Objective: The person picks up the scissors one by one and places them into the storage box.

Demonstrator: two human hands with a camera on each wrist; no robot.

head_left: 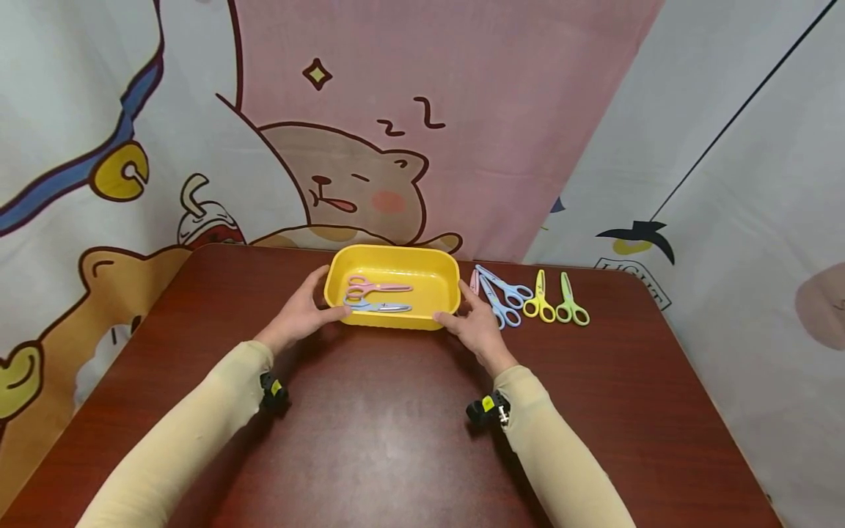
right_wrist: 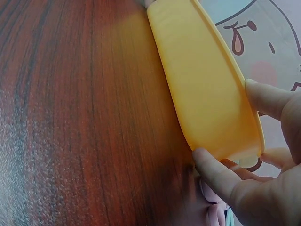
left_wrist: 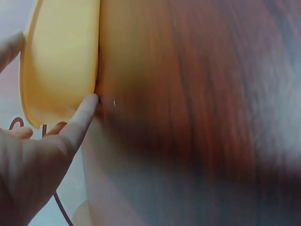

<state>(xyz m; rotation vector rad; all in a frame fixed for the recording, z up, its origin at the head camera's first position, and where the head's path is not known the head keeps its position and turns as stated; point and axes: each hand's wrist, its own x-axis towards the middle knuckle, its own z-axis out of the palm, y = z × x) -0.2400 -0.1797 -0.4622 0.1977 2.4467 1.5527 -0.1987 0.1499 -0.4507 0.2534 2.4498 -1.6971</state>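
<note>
A yellow plastic basket (head_left: 396,320) stands near the table's far edge. Inside it lie pink-handled scissors (head_left: 379,287) and, in front of them, blue-handled scissors (head_left: 379,306), both with blades toward the right. My left hand (head_left: 300,312) grips the basket's left end, thumb at the front rim and other fingers at the side. At the opposite end my right hand (head_left: 477,326) holds it likewise. In the right wrist view fingertips (right_wrist: 202,155) touch the lower edge of the basket (right_wrist: 207,89). The left wrist view shows fingertips (left_wrist: 89,101) against the basket's lower edge.
Just right of the basket lie two blue scissors (head_left: 515,295), yellow scissors (head_left: 540,304) and green scissors (head_left: 571,308). Pink scissors (head_left: 474,281) there are partly hidden by the right hand. A printed curtain (head_left: 502,147) hangs behind the dark brown table (head_left: 396,411).
</note>
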